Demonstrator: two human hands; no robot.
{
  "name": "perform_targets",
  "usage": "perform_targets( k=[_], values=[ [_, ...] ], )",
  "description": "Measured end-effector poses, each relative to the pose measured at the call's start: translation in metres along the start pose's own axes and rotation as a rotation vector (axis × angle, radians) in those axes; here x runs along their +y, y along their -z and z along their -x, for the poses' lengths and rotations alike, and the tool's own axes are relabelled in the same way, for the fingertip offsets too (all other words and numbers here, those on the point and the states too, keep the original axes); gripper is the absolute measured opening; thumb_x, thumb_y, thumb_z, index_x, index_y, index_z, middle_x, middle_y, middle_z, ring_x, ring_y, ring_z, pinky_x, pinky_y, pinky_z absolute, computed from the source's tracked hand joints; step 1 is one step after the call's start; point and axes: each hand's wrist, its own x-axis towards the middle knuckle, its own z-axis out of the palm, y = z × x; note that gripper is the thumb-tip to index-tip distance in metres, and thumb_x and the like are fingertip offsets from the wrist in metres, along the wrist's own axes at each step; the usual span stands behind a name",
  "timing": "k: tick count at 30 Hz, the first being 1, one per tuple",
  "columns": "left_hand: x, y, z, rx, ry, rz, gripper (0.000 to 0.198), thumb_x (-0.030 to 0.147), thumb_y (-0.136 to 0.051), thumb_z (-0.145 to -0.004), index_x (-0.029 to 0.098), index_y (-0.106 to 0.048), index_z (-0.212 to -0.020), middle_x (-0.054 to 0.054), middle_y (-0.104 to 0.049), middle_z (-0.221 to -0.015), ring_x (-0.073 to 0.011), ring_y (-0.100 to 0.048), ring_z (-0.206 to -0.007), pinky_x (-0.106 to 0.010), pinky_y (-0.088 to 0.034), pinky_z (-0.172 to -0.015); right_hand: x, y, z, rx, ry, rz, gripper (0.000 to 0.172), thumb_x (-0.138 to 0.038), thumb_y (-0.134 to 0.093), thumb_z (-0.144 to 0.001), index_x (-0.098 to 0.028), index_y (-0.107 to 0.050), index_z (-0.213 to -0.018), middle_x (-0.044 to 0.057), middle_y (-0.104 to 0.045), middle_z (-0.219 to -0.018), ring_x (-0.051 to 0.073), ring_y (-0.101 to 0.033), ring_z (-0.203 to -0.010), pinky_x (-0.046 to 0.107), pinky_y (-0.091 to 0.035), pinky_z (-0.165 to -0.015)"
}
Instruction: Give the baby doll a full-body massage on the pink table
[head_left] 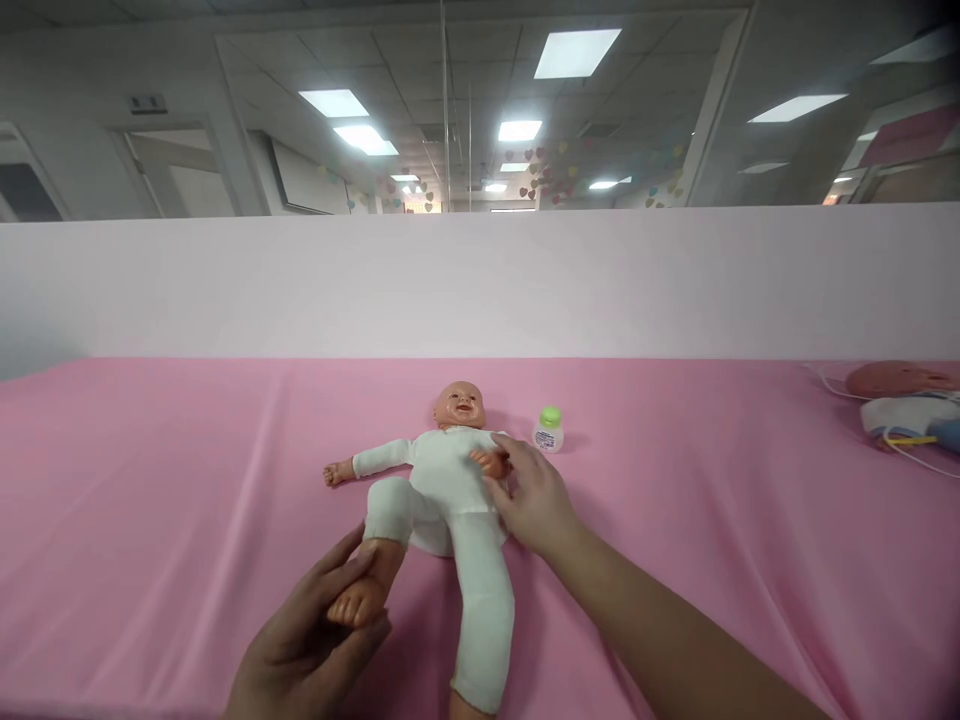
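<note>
A baby doll (454, 470) with a white cloth body lies on its back on a pink sheet (637, 600), its head toward the far side. My left hand (307, 635) is wrapped round the doll's lower leg and foot at the left, and that leg is bent and raised. Around the doll's hand and forearm on the right side, my right hand (536, 495) is closed with thumb and fingers. The doll's other leg lies stretched toward me, its foot cut off by the frame edge. Its other arm reaches out to the left.
A small clear bottle with a green cap (549, 430) stands just right of the doll's shoulder. At the far right lies another doll (900, 380) with thin tubes and white and blue cloth. A low white wall (480, 285) runs behind the sheet, with glass above it.
</note>
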Motion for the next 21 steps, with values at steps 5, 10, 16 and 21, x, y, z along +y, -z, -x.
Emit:
perform_targets(
  k=[5,10,16,21],
  values=[
    [0.014,-0.027,-0.021,0.046,-0.079,0.039,0.043,0.038,-0.088,-0.07,0.028,-0.081,-0.112,-0.007,-0.062,-0.15,-0.039,-0.058,-0.136,-0.046,-0.057,-0.107,-0.009,-0.003,0.002,-0.17,0.169,0.026,0.037,-0.007,-0.061,-0.084,-0.025,-0.067,-0.116,0.005,-0.072,-0.115,0.027,-0.062,-0.111,0.047,-0.053,-0.1],
    [0.022,-0.045,-0.04,0.02,-0.046,0.089,0.042,0.038,-0.086,-0.069,0.024,-0.08,-0.108,-0.012,-0.058,-0.153,-0.0389,-0.064,-0.128,-0.045,-0.062,-0.095,-0.01,0.003,-0.001,-0.26,0.268,0.058,0.032,-0.004,-0.061,-0.084,-0.025,-0.069,-0.107,0.004,-0.071,-0.11,0.026,-0.059,-0.107,0.046,-0.051,-0.099],
    [0.022,-0.041,-0.04,-0.017,-0.047,0.049,0.045,0.041,-0.085,-0.069,0.024,-0.079,-0.11,-0.012,-0.053,-0.158,-0.0381,-0.066,-0.124,-0.043,-0.064,-0.089,-0.004,0.001,-0.002,-0.215,0.218,0.003,0.028,-0.006,-0.061,-0.082,-0.024,-0.068,-0.103,0.005,-0.072,-0.102,0.025,-0.061,-0.101,0.045,-0.052,-0.093],
    [0.017,-0.005,-0.01,-0.013,-0.087,-0.067,0.045,0.042,-0.088,-0.069,0.03,-0.081,-0.111,-0.009,-0.053,-0.159,-0.0418,-0.056,-0.138,-0.041,-0.062,-0.095,0.02,0.012,-0.005,-0.012,-0.186,-0.299,0.027,-0.036,-0.069,-0.089,-0.025,-0.066,-0.113,0.007,-0.074,-0.112,0.023,-0.069,-0.093,0.039,-0.058,-0.079]
  ],
)
